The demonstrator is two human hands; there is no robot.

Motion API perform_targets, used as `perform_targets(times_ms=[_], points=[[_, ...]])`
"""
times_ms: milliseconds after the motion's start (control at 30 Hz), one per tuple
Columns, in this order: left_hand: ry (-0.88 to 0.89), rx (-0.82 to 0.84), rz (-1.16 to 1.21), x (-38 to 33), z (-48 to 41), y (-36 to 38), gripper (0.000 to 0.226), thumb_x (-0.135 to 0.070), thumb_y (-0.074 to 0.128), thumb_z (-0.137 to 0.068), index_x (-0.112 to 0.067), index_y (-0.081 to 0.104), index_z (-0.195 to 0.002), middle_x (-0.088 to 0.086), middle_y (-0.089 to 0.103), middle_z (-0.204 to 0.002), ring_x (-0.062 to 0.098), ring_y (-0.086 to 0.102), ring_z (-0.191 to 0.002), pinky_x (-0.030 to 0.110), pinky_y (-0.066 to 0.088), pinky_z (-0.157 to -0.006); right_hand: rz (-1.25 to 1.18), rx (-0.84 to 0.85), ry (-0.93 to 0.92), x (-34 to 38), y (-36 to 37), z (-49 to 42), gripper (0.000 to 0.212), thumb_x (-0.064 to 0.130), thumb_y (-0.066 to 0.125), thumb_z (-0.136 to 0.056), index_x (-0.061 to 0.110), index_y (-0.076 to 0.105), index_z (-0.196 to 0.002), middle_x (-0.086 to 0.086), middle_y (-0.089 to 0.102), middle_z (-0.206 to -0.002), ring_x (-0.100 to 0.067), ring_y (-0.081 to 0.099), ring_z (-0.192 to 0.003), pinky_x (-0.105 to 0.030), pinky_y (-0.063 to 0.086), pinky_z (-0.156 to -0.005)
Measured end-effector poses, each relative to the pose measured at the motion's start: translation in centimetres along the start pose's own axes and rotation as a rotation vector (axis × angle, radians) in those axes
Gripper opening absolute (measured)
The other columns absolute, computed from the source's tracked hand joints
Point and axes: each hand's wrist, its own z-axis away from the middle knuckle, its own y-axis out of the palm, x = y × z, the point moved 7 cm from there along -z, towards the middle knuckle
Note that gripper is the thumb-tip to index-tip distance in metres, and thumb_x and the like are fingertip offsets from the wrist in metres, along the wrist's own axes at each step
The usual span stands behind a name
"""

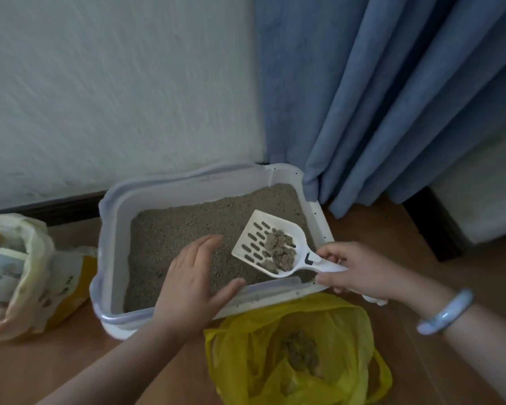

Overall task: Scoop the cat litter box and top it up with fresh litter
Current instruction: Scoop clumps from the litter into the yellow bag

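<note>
Yellow bag [240, 346] gapes just nearside of the right hand [360, 270], which pinches the scoop [272, 244] by its handle. From that grip the blade runs up-left, carrying clumps [278, 249] above the litter box [105, 217]. Beside it the left hand [193, 276] lies flat and holds nothing.

Right hand [360, 270] grips the scoop [250, 229] handle at the near right corner of the box [105, 206].
- Toward the body from the grip: box rim, then the open mouth of the yellow bag [327, 311] just beside it. Short open path.
- Left of the grip: left hand [196, 276] is flat over the litter [187, 217] and near rim, blocking that side.
- Ahead: open litter surface up to the far box wall.
- Ahead-right: curtain [377, 112] folds hang against the box's far right corner.
- Right: bare floor [392, 229].
- Far left, past the box: litter bag [32, 258], well apart.
</note>
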Motion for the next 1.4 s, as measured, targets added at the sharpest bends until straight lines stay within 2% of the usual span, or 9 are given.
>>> perform_targets(times_ms=[100, 300, 533, 733, 933, 1067, 1200, 1300, 1400], points=[[-0.012, 0.021, 0.033, 0.2, 0.1, 0.3, 0.083, -0.074, 0.041, -0.077, -0.017, 0.038, -0.137, 0.002, 0.043, -0.139, 0.017, 0.038, -0.129, 0.032, 0.033, -0.104, -0.079, 0.025, 0.024, -1.2, -0.2, 2.2, 0.019, 0.015, 0.072, -0.081, 0.018, 0.065, -0.098, 0.000, 0.064, -0.079, -0.013, 0.064, -0.061, -0.038, 0.054, -0.065], [-0.027, 0.046, 0.068, 0.5, 0.2, 0.6, 0.081, -0.080, 0.036, -0.074, -0.026, 0.039, -0.134, -0.006, 0.044, -0.132, 0.011, 0.052, -0.114, 0.032, 0.048, -0.086, -0.171, 0.169, 0.048, -2.5, 0.1, 6.5, 0.020, 0.011, 0.072, -0.081, 0.014, 0.063, -0.099, 0.002, 0.065, -0.082, -0.010, 0.063, -0.065, -0.024, 0.052, -0.062], [-0.036, 0.061, 0.055, 0.2, 0.5, 0.7, 0.069, -0.073, 0.044, -0.078, -0.028, 0.042, -0.130, -0.015, 0.049, -0.113, 0.000, 0.053, -0.099, 0.031, 0.051, -0.072, -0.099, 0.363, 0.136, -6.8, 3.5, 9.3, 0.028, 0.014, 0.073, -0.081, 0.018, 0.058, -0.104, 0.008, 0.064, -0.074, -0.015, 0.063, -0.066, -0.027, 0.052, -0.065], [-0.086, 0.072, 0.041, 0.9, 0.4, 1.0, 0.062, -0.072, 0.045, -0.078, -0.031, 0.046, -0.125, -0.016, 0.058, -0.098, 0.005, 0.058, -0.087, 0.035, 0.052, -0.070, -0.010, 0.323, 0.158, -9.9, 5.1, 8.3, 0.032, 0.014, 0.072, -0.081, 0.016, 0.052, -0.106, -0.001, 0.062, -0.078, -0.018, 0.064, -0.065, -0.038, 0.054, -0.068], [-0.096, 0.058, 0.072, 0.3, 0.4, 0.9, 0.043, -0.054, 0.054, -0.078, -0.041, 0.042, -0.118, -0.019, 0.059, -0.094, -0.001, 0.055, -0.069, 0.032, 0.044, -0.058, 0.039, 0.307, 0.112, -10.8, 5.6, 7.7, 0.028, 0.024, 0.073, -0.081, 0.022, 0.055, -0.102, 0.007, 0.059, -0.069, -0.009, 0.055, -0.061, -0.026, 0.044, -0.061], [-0.087, 0.050, 0.101, 0.4, 0.3, 0.9, 0.037, -0.058, 0.059, -0.080, -0.050, 0.038, -0.110, -0.020, 0.060, -0.089, -0.004, 0.054, -0.068, 0.031, 0.043, -0.054, -0.036, 0.269, 0.158, -11.2, 5.5, 7.4, 0.020, 0.037, 0.063, -0.087, 0.023, 0.060, -0.101, 0.001, 0.060, -0.072, -0.011, 0.061, -0.062, -0.030, 0.050, -0.066], [-0.079, 0.046, 0.115, 0.4, 0.2, 0.9, 0.041, -0.059, 0.058, -0.080, -0.050, 0.036, -0.114, -0.021, 0.059, -0.088, -0.006, 0.053, -0.067, 0.028, 0.039, -0.051, 0.005, 0.217, 0.132, -11.3, 5.4, 7.1, 0.014, 0.030, 0.052, -0.095, 0.025, 0.065, -0.100, -0.003, 0.060, -0.074, -0.013, 0.064, -0.066, -0.029, 0.051, -0.066], [-0.094, 0.040, 0.117, 0.5, 0.2, 0.9, 0.049, -0.058, 0.057, -0.079, -0.038, 0.042, -0.121, -0.027, 0.053, -0.102, -0.004, 0.053, -0.067, 0.029, 0.039, -0.052, 0.041, 0.175, 0.080, -11.0, 5.2, 7.1, 0.012, 0.025, 0.061, -0.090, 0.021, 0.065, -0.101, 0.001, 0.063, -0.074, -0.011, 0.063, -0.065, -0.028, 0.051, -0.067], [-0.093, 0.052, 0.120, 0.2, 0.2, 0.8, 0.044, -0.056, 0.061, -0.080, -0.053, 0.034, -0.114, -0.029, 0.052, -0.104, -0.005, 0.054, -0.068, 0.029, 0.039, -0.053, 0.114, 0.111, 0.023, -10.5, 4.4, 7.3, 0.021, 0.036, 0.072, -0.077, 0.033, 0.060, -0.094, 0.011, 0.065, -0.081, -0.008, 0.063, -0.073, -0.031, 0.054, -0.074]])
